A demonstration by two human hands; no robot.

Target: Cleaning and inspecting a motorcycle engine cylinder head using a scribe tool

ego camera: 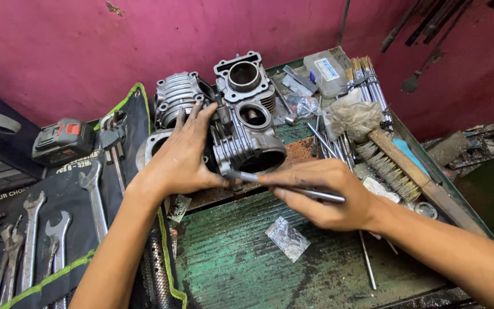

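Several open-ended spanners (58,234) at far left, laid out on a black tool roll with green edging (144,189), with a cordless tool battery (62,140) beyond them near the pink wall. Next, left hand (181,160) spread flat, fingers splayed and pressing on the grey finned engine cylinder (247,137), steadying it rather than gripping. Cylinder lying on its side in the middle of the green metal bench (241,257), bore facing near, with a second cylinder block (245,77) upright just behind and a finned cylinder head (175,97) to its left. Right hand (324,191) closed in a pen-like pinch round a thin metal rod (293,186), tip touching the cylinder's near lower edge beside the left thumb. Probably mid-way through picking or scraping at the cylinder's base face; next move likely needing light, controlled pressure along that edge, cylinder held firm. Further right, a wire brush (393,171) and a bundle of steel rods (367,77); a small clear plastic bag (287,237) lying near on the bench.
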